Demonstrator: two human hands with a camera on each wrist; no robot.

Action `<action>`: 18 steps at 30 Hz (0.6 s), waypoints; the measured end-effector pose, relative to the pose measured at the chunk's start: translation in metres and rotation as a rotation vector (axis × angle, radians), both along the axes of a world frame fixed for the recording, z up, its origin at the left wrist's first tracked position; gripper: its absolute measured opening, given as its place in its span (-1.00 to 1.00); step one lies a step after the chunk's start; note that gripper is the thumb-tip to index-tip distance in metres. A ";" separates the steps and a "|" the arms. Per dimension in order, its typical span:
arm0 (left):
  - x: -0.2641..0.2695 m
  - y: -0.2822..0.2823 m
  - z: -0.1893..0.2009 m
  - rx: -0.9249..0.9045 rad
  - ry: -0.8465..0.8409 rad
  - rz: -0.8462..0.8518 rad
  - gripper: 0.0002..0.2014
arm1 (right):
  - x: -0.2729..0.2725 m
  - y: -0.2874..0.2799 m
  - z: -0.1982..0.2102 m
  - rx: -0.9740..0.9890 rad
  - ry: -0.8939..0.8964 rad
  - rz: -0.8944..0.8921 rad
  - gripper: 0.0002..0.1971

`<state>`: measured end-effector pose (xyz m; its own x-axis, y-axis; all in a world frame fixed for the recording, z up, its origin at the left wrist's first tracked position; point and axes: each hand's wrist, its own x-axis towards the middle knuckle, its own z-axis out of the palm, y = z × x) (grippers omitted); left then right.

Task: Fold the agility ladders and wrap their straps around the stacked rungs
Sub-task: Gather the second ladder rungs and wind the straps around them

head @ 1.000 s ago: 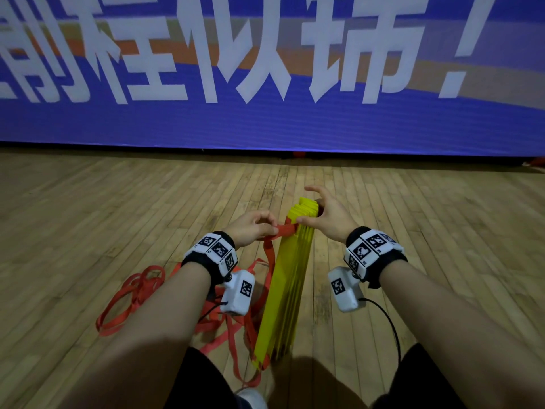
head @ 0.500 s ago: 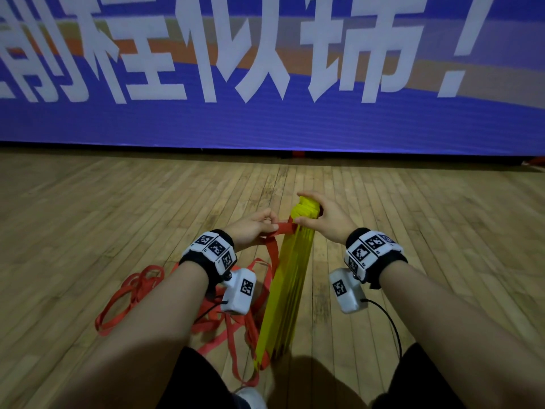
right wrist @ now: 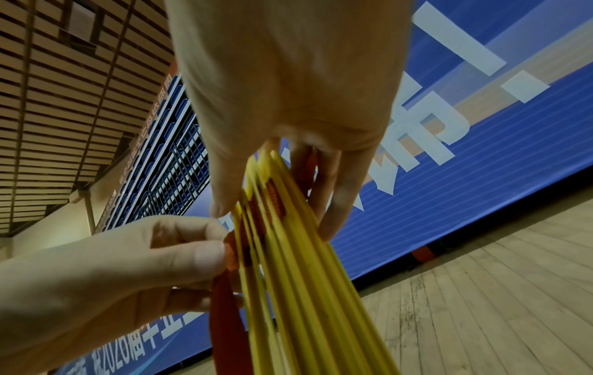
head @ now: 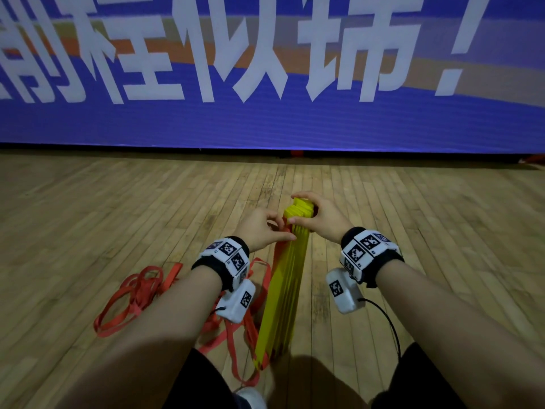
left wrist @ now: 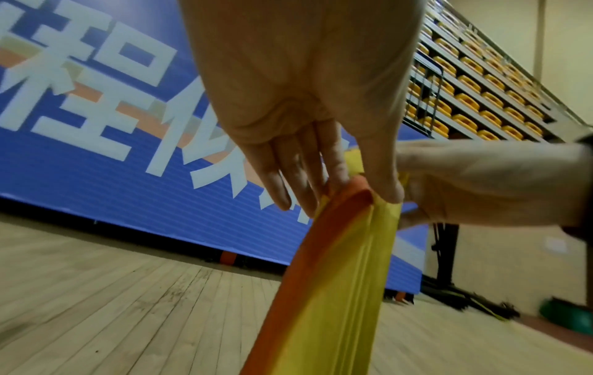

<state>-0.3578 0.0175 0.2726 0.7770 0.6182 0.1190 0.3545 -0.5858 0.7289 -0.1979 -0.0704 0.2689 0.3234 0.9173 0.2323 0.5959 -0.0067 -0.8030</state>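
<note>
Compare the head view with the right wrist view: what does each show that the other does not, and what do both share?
Only the head view shows the loose red strap loops lying on the wooden floor and both wristbands. Only the right wrist view shows red webbing threaded between the separate rung edges, and the slatted wall. Both show the stacked yellow rungs, the right hand gripping their far end, the left hand pinching the strap, and the blue banner.

Fingers (right wrist: 333, 203) around yellow rungs (right wrist: 295, 253)

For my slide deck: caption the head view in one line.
Right hand steadies stacked yellow rungs while left hand pinches the orange strap beside them.
</note>
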 end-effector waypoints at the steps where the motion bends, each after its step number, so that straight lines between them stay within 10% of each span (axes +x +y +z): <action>1: 0.002 -0.002 -0.002 0.049 0.019 0.004 -0.74 | -0.001 0.000 0.000 -0.002 -0.006 0.000 -0.42; 18: 0.005 -0.009 -0.005 -0.062 -0.115 0.054 -0.62 | -0.010 -0.004 0.006 0.000 -0.110 -0.132 -0.42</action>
<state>-0.3525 0.0086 0.2681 0.7256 0.6679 0.1653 0.2965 -0.5203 0.8008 -0.2076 -0.0746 0.2753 0.4140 0.8685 0.2727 0.6739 -0.0910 -0.7332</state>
